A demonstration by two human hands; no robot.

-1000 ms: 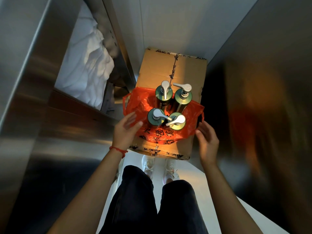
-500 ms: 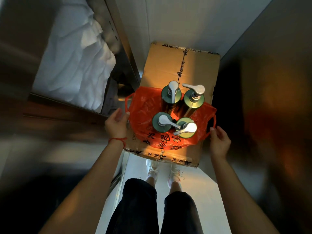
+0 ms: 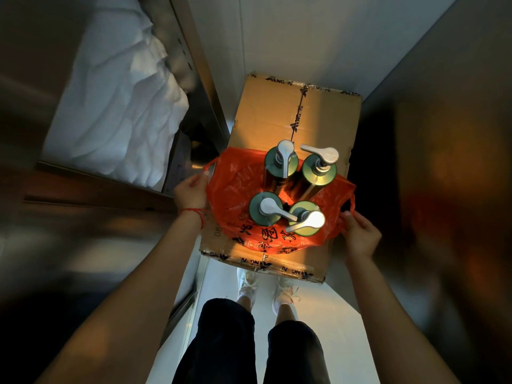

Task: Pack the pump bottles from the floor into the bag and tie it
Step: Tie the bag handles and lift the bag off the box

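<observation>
Spread wider apart than a second ago, both hands now out at the bag's side handles. Narrow room: steel panels left and right, pale wall ahead, white floor below. Taped cardboard box [image 3: 279,112] on the floor, carrying the red bag [image 3: 238,184]. Four pump bottles [image 3: 264,207] upright inside. Left hand [image 3: 191,194] and right hand [image 3: 360,235] each pinching a handle loop, fingers curled.

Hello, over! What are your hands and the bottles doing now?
Left hand and right hand each grip a side of the red plastic bag. Four green pump bottles upright inside, on the cardboard box. Bag untied.
</observation>
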